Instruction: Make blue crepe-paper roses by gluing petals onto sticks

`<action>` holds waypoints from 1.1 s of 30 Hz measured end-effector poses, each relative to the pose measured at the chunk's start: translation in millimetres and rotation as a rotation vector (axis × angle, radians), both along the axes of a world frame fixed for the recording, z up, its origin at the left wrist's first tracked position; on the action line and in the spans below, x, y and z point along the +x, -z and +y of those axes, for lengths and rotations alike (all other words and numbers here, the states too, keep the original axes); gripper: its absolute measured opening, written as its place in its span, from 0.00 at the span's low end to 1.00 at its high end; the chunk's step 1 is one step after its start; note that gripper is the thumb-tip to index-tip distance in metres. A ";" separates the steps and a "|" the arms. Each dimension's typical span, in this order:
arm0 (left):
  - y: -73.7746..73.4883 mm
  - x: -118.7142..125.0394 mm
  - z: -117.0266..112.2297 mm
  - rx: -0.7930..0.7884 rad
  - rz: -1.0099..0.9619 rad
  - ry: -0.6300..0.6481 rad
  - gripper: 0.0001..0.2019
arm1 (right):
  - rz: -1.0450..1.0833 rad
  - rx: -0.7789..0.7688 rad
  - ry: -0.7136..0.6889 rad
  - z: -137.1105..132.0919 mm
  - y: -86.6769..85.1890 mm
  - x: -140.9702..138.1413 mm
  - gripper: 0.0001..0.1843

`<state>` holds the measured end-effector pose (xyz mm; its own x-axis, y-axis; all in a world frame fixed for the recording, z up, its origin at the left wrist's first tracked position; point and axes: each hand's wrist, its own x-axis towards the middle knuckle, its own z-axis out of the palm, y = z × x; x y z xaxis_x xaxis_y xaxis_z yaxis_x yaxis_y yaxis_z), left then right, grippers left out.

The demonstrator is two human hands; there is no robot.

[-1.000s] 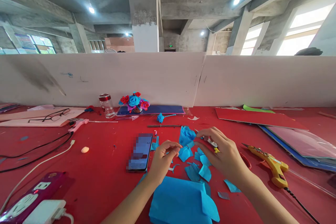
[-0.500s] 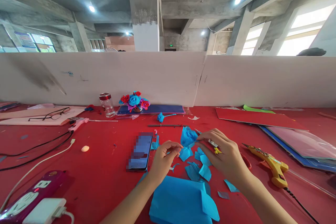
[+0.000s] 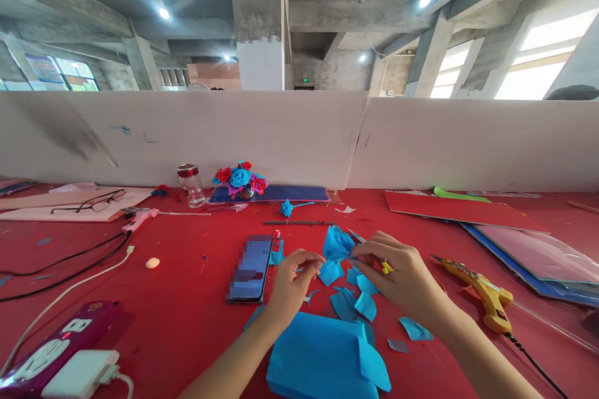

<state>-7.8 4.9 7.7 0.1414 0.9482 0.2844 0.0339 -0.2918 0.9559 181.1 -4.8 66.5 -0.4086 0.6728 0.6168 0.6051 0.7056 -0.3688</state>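
Observation:
My left hand (image 3: pixel 297 283) is closed in a pinch at the centre of the table, and what its fingertips hold, if anything, is too small to make out. My right hand (image 3: pixel 397 265) pinches the lower right edge of a crumpled blue paper flower (image 3: pixel 337 242). Loose blue paper petals (image 3: pixel 366 307) lie below and between both hands. Nearer to me is a stack of blue paper (image 3: pixel 322 352), with a loose piece on its right side. Under the right hand, a tool with a yellow part (image 3: pixel 387 267) is mostly hidden.
A phone (image 3: pixel 251 269) lies left of my hands. On the right are a yellow glue gun (image 3: pixel 486 296) and stacked sheets (image 3: pixel 538 255). A pink glue gun (image 3: pixel 140 219) and power strip (image 3: pixel 60 340) are left. Behind stand a glass bottle (image 3: pixel 191 190) and paper bouquet (image 3: pixel 240 179).
My right hand has shifted slightly right and down, covering more of the tool beneath. My left hand stays nearly still in its pinch.

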 end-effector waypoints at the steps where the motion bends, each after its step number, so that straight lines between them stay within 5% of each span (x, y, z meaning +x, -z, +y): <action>1: 0.4 0.0 0.2 0.009 -0.001 -0.005 0.08 | -0.015 -0.034 0.010 -0.9 -0.5 0.6 0.06; 13: 5.4 -0.2 2.0 0.095 0.076 -0.029 0.09 | -0.117 -0.205 0.136 -2.1 -1.4 -1.0 0.11; 33: 3.2 0.3 -0.4 0.181 0.134 -0.024 0.09 | -0.159 -0.274 0.082 -4.4 -6.9 0.4 0.11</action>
